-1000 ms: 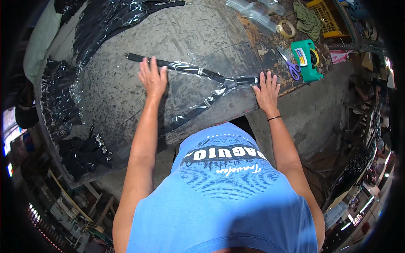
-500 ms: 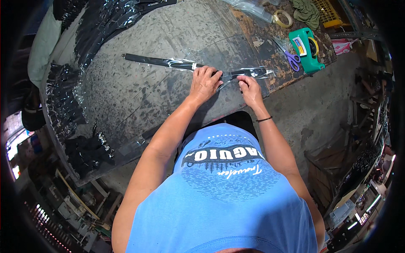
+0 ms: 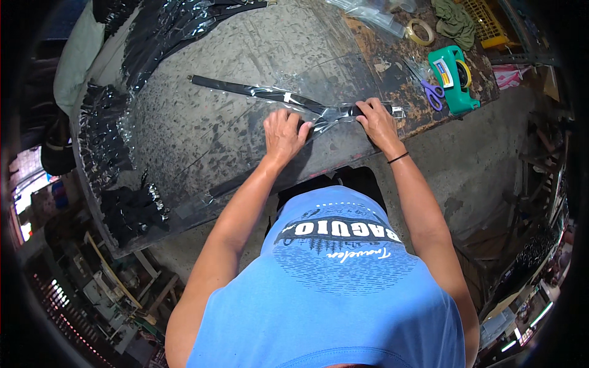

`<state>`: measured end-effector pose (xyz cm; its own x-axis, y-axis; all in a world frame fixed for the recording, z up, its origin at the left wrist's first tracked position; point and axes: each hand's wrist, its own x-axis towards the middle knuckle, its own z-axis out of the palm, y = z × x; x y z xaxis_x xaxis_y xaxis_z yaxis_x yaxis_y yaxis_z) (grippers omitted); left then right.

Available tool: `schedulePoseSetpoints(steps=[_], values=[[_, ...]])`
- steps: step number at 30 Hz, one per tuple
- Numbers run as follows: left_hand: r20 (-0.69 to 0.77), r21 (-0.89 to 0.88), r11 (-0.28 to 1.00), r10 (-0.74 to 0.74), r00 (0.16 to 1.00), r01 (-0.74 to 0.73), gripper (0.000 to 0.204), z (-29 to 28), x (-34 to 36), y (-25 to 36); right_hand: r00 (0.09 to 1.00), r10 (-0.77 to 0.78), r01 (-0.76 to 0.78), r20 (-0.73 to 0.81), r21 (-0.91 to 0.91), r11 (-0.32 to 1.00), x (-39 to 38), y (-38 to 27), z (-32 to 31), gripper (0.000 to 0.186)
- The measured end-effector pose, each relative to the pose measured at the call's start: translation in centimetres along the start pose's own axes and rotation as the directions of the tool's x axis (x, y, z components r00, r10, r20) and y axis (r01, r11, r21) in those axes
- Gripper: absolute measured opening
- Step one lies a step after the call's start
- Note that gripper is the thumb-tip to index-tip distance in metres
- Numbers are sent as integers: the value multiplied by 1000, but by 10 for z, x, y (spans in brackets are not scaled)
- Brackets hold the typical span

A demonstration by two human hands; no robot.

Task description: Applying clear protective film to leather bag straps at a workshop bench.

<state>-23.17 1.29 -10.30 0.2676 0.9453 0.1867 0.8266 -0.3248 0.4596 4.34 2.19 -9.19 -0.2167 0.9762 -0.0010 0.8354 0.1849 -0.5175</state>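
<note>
A long black strap (image 3: 224, 85) in clear plastic wrapping lies slantwise across the worn grey worktable. A white tag or band shows partway along it. Near its right part the wrapped pieces cross, and shiny plastic (image 3: 332, 115) bunches at the crossing. My left hand (image 3: 283, 137) rests on the table just left of that crossing, fingers apart and bent, the thumb beside the plastic; nothing shows in its grasp. With thumb and fingers, my right hand (image 3: 378, 126) grips the wrapped strap near its right end.
Purple-handled scissors (image 3: 434, 95) and a green tape dispenser (image 3: 448, 76) lie at the right, below a tape roll (image 3: 419, 32) and a crumpled green cloth (image 3: 454, 22). Clear plastic bags (image 3: 368, 15) are at the back. Black wrapped bundles (image 3: 107, 141) line the table's left edge.
My left hand has moved left, off the strap's crossing, and its fingers have spread. My right hand has shifted right along the strap. The crossed pieces now lie more exposed between the hands.
</note>
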Motion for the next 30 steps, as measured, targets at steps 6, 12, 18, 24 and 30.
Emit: schedulePoseSetpoints(steps=[6,12,18,24,30], values=[[166,-50,944,-314,935,326,24,11,-3,14,999,-12,12,-40,1,1000,0,-1,-2,34],[216,-38,928,-354,910,371,23,20,6,16,999,-15,16,-31,26,1000,2,1,-2,32],[198,-45,915,-384,902,400,24,25,7,19,1000,-18,18,9,52,998,3,2,1,30],[205,-65,922,-361,910,381,26,20,8,21,983,177,-180,44,103,978,19,-5,4,28],[202,-42,926,-359,911,375,24,24,8,21,952,276,-279,129,2,960,36,-17,11,38]])
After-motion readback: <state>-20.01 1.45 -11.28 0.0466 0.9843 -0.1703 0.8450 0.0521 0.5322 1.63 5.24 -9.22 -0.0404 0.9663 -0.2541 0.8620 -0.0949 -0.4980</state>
